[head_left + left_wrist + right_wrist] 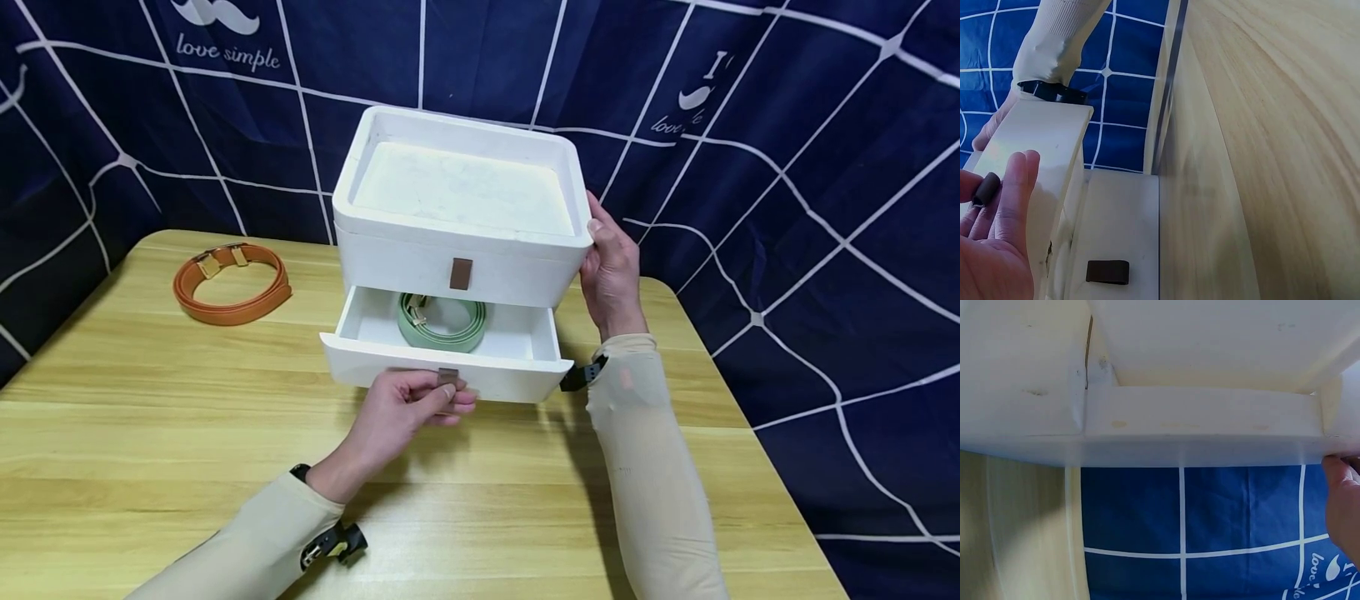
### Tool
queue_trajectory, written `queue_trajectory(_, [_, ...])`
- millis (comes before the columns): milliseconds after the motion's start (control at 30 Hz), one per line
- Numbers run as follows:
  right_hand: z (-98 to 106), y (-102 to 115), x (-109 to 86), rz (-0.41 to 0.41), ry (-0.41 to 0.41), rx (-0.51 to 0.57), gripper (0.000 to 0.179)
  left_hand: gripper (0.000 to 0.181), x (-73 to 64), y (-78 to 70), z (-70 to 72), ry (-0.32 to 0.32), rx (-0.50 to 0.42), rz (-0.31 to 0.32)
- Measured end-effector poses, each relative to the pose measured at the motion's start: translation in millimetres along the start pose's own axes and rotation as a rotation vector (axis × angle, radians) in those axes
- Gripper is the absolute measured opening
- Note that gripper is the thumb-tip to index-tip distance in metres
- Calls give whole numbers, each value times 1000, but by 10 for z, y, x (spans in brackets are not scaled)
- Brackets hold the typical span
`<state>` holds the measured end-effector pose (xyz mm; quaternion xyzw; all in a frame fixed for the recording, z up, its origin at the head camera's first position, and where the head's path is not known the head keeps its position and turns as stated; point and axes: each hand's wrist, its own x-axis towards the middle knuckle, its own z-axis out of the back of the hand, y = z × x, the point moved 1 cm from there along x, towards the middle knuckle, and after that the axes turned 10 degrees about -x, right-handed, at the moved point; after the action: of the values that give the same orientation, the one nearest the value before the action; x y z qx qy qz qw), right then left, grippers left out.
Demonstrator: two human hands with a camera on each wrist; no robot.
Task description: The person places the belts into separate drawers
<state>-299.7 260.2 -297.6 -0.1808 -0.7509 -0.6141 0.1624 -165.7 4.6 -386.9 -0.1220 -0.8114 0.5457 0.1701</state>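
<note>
While the left hand [405,404] is pinching the brown tab [447,377] of the open drawer [517,380] at the centre of the frame, the right hand [611,271] is touching the right side of the white chest [397,262], right of centre; its fingers are partly hiding, so I cannot tell how they are curling. Inside the drawer, a coiled green belt [442,340] is lying near the middle of the head view. Left of the chest, a coiled orange belt [232,315] is resting on the wooden table [187,458]. Low in the left wrist view, a lower drawer [1119,215] is sitting closed.
</note>
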Motion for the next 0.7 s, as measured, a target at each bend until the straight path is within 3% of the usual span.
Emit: queue_trajectory(700, [8,-9,9,-47,-17,47,49,20,37,19,-7,-30,-26,4])
